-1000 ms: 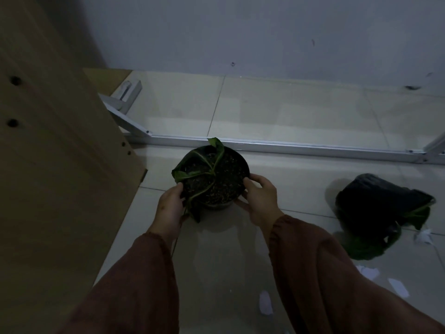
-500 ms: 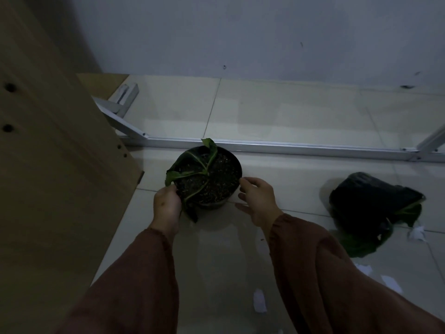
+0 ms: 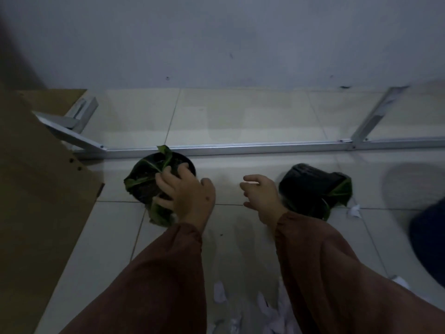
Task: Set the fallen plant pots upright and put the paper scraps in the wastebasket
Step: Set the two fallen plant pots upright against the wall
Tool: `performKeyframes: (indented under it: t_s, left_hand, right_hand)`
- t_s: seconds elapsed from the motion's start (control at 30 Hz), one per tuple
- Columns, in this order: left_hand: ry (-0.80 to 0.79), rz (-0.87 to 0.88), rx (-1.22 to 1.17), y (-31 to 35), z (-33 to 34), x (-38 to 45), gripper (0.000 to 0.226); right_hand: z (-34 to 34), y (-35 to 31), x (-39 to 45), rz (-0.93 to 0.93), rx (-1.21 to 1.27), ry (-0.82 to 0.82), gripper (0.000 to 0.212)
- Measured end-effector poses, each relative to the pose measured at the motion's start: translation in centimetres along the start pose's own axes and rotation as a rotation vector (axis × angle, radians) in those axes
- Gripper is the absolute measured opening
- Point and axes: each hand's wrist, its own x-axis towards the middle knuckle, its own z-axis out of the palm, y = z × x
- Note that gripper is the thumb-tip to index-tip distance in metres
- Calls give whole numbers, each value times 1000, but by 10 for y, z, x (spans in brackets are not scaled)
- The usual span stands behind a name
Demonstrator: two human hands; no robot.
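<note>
Over the upright pot, left hand hovers with fingers spread, holding nothing; contact with the leaves can't be judged. Right hand is in the air, fingers loosely curled, empty, just left of the fallen pot, which lies on its side on the floor. Paper scraps lie between the sleeves, near edge. Metal frame rail runs behind both pots; wooden panel at left.
</note>
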Motion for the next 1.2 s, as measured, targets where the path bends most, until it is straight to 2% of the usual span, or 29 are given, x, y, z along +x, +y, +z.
performKeyframes:
  t_s: [0.13,0.37,0.5,0.7,0.83,1.07,1.2]
  left_hand:
    - [-80,134,30,34,20,-23,41]
    - [-394,270,-6,68,60,-63,42]
    - [-540,338,-28,83,82,-83,44]
    - [-676,267,-142,98,110,-100,50]
    - [-673,277,-153,104,125,-112,45]
    - [-503,324,-247,114,132,-121,39]
    - [-461,364,-278,119,133,-123,33]
  right_hand:
    - [-41,-7,6,-100,-78,30,23]
    - [-104,-17,20,-404,-286,152,17]
    - [-139,-17,28,-473,-424,196,15]
    - [-173,-15,33,-546,-541,233,17]
    - [-187,-11,31,-574,-578,237,16]
    - [-193,-2,28,-537,-695,169,19]
    - [-189,-2,26,-519,-691,159,19]
